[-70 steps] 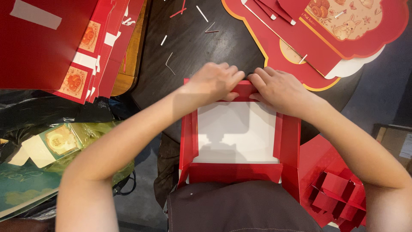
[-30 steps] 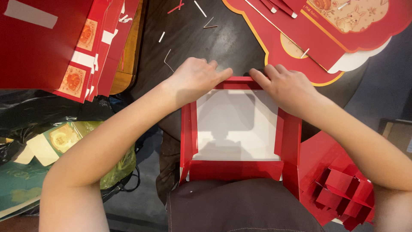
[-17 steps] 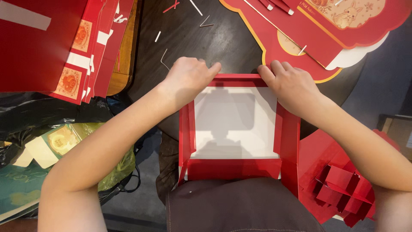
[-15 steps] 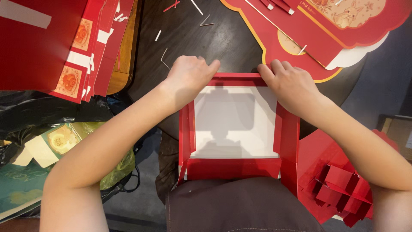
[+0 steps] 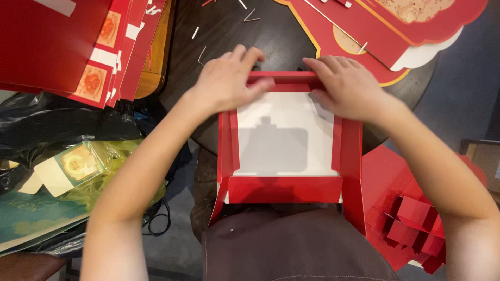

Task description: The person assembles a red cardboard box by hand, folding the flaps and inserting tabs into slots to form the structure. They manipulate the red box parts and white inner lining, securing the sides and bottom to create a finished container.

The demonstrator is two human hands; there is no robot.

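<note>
A red cardboard box (image 5: 286,190) with a white inner floor lies open at the near edge of a dark round table (image 5: 271,36), its side walls folded up. My left hand (image 5: 226,80) presses flat on the box's far left corner, fingers stretched along the far wall. On the far right corner rests my right hand (image 5: 346,86), fingers bent over the same wall. Both hands hold the far flap down.
A stack of flat red box blanks (image 5: 78,47) lies at the left. Large red shaped cards (image 5: 385,26) cover the table's far right. Folded red inserts (image 5: 411,218) sit at my right. Green packets (image 5: 73,166) lie on black plastic, left. Small white strips (image 5: 200,54) dot the table.
Both hands slid apart along the box's far wall, from the middle toward its two corners. The box shifted slightly away from me.
</note>
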